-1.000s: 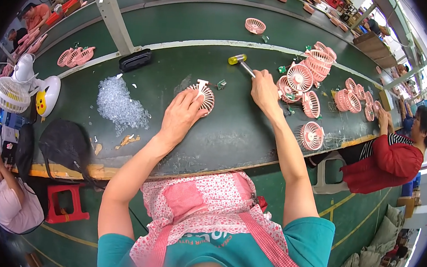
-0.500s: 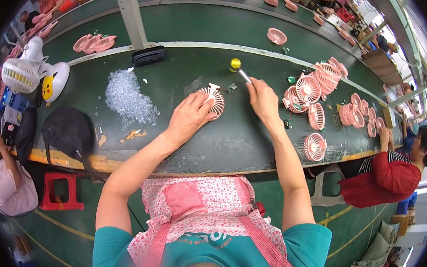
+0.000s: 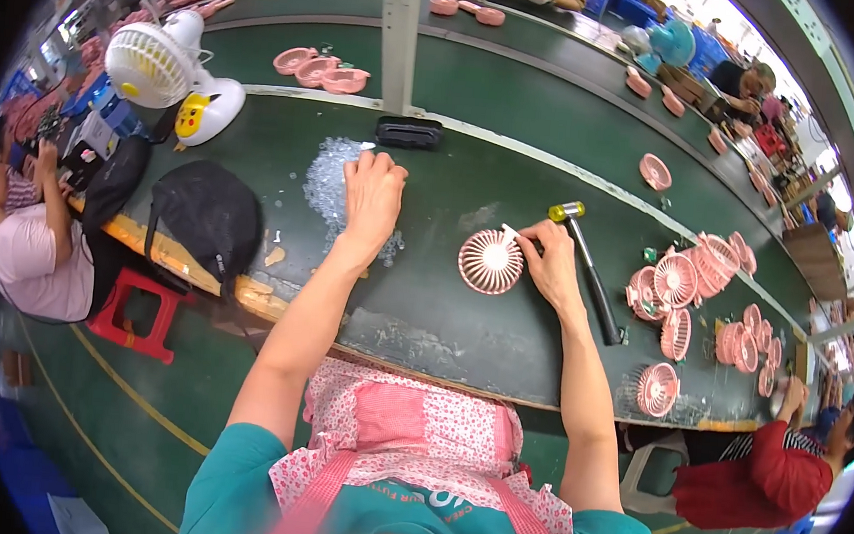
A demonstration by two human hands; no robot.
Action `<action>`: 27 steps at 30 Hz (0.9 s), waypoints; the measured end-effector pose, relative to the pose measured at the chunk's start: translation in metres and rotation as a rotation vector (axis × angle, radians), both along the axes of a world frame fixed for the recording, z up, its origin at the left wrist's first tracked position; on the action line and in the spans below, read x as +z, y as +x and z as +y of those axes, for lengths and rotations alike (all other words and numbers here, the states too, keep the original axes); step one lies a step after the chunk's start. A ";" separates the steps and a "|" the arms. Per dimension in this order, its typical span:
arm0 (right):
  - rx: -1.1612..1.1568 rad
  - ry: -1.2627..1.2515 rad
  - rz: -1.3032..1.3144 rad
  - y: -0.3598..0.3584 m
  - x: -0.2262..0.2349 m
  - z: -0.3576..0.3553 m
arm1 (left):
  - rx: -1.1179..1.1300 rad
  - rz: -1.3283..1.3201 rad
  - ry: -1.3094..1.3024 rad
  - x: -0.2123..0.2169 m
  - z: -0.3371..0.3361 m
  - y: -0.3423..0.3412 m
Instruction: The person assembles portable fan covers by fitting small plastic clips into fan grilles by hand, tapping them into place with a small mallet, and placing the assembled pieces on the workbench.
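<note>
One pink fan housing (image 3: 491, 262) sits on the dark green bench (image 3: 413, 316), centre, in front of the person. Round, domed, radial ribs around a paler plain hub, short tab at upper right.

Right hand (image 3: 550, 262) at that tab, fingertips against it; grip narrow, can't tell if it really pinches. Left hand (image 3: 373, 198) over the right side of a pile of clear bits (image 3: 326, 179), fingers bent down; fingertips hard to see, can't tell if its grip holds any. Clear bits small, loose, glassy-looking.

Writing: white and orange lettering on the teal shirt (image 3: 235, 473), upside down, partly covered by the pink floral apron (image 3: 414, 437). Yellow cartoon face (image 3: 191, 116) on the base of a white fan (image 3: 149, 64), far left.

Hammer (image 3: 595, 270), yellow head, dark handle, lies just right of the right hand, head at the far end. Pink housings (image 3: 677, 279) clustered farther right, some overlapping. Black case (image 3: 408, 132) beyond the pile; black bag (image 3: 205, 214) left, near bench edge.
</note>
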State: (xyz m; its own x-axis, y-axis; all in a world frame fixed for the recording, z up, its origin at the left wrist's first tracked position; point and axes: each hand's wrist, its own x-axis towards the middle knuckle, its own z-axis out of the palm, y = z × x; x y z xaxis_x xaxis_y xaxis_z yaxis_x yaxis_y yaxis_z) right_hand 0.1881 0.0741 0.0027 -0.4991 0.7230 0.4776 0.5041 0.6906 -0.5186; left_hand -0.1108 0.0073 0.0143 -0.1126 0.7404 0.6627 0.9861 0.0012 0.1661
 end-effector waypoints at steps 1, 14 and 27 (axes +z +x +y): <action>-0.026 -0.049 -0.005 0.001 -0.001 -0.001 | 0.096 0.024 -0.072 -0.003 0.002 -0.008; -0.035 -0.276 0.213 -0.004 0.004 -0.014 | 0.038 -0.055 -0.123 -0.002 0.002 -0.010; 0.033 -0.284 0.544 -0.028 0.025 -0.047 | -0.847 -1.874 -0.528 -0.006 0.003 0.060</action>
